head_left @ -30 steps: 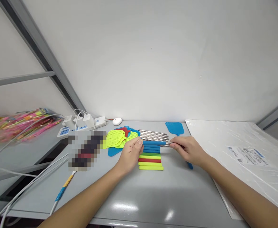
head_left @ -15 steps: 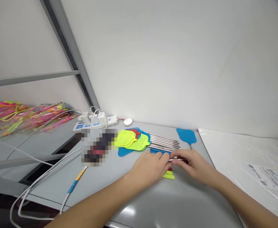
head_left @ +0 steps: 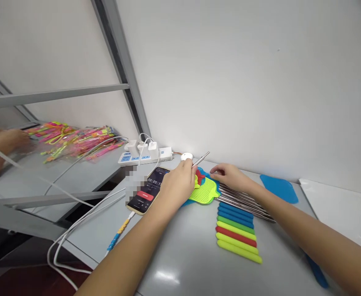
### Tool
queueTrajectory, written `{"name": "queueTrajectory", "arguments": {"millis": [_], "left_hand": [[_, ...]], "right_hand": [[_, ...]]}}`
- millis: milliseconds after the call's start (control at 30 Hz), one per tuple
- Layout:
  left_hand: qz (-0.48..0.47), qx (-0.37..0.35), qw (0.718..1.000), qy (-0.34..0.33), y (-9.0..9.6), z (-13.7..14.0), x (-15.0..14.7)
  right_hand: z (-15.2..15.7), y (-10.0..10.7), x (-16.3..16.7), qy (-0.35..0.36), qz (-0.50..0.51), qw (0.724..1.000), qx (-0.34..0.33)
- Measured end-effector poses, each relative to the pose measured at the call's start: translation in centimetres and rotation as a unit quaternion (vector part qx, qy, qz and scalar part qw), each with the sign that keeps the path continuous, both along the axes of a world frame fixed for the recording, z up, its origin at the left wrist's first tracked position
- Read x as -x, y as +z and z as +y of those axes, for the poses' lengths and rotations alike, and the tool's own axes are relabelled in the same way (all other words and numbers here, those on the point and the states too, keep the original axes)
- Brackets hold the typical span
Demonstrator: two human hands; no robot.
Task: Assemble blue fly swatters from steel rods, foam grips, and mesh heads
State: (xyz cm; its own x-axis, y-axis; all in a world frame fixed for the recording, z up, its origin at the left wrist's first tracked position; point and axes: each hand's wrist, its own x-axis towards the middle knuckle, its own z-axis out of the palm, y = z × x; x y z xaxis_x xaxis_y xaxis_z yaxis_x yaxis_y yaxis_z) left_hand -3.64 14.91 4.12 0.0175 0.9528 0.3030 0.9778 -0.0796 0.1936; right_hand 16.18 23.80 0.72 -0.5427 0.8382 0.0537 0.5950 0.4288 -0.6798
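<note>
My left hand (head_left: 178, 184) is closed around one thin metal rod (head_left: 201, 158) that sticks up and to the right, above a pile of mesh swatter heads (head_left: 205, 192) in yellow-green, red and blue. My right hand (head_left: 230, 176) reaches over the bundle of metal rods (head_left: 244, 202), and its fingertips touch the far edge of that pile; whether they pinch a head is unclear. In front of the rods lies a row of coloured plastic handles (head_left: 237, 232): blue, green, yellow-green, red.
A phone (head_left: 148, 190) with a running timer lies left of the pile, cabled to a power strip (head_left: 145, 153). A lone blue swatter head (head_left: 279, 188) and white sheet (head_left: 340, 207) lie right. Another person's hand (head_left: 2, 142) is by coloured packs (head_left: 72, 139) at far left.
My left hand has lifted one rod off the table and carried it toward the mesh heads. My right hand let go of the rod and reached for the pile. The view swung left.
</note>
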Motion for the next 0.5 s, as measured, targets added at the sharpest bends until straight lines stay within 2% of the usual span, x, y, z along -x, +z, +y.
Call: {"name": "queueTrajectory", "arguments": {"millis": [233, 500], "left_hand": [[-0.005, 0.025, 1.0, -0.002, -0.4, 0.7, 0.6], [-0.027, 0.033, 0.999, -0.012, -0.6, 0.5, 0.2]], "right_hand": [[1.6, -0.8, 0.8, 0.031, -0.006, 0.999, -0.005], [1.6, -1.0, 1.3, 0.034, 0.021, 0.999, 0.0]]}}
